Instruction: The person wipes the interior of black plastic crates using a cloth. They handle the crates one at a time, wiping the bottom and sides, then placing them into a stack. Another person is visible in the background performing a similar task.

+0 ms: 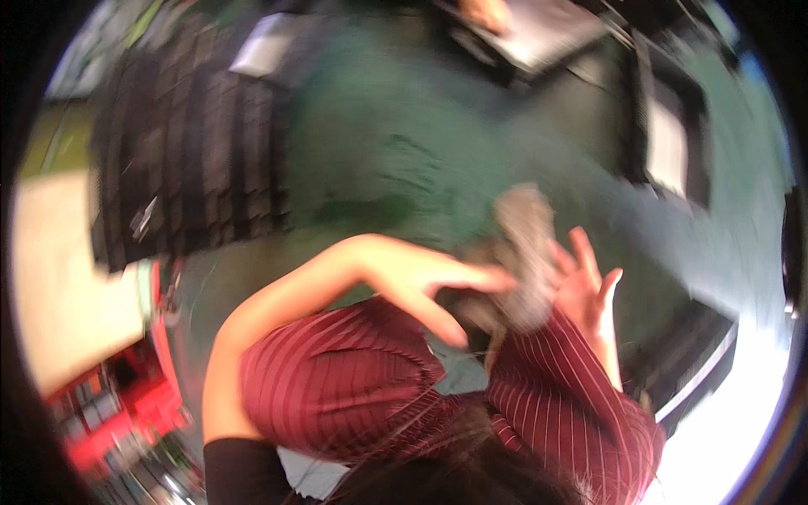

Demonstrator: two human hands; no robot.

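The picture is heavily motion-blurred. My left hand (421, 282) reaches to the right, its fingers and thumb curled around the lower end of a grey-brown, fuzzy-looking object (523, 244). On the object's right side is my right hand (587, 290), palm toward it and fingers spread upward. The object stands roughly upright between both hands, above a dark green surface (387, 143). A maroon striped garment (337, 379) covers my body and right arm below the hands. What the object is cannot be made out.
A black ribbed mat or panel (181, 143) lies at the left. A red crate (126, 404) sits at lower left beside a pale board (59, 278). At the top, another person's hand (486, 13) rests by a grey flat device (547, 34). Dark frames (665, 143) stand at right.
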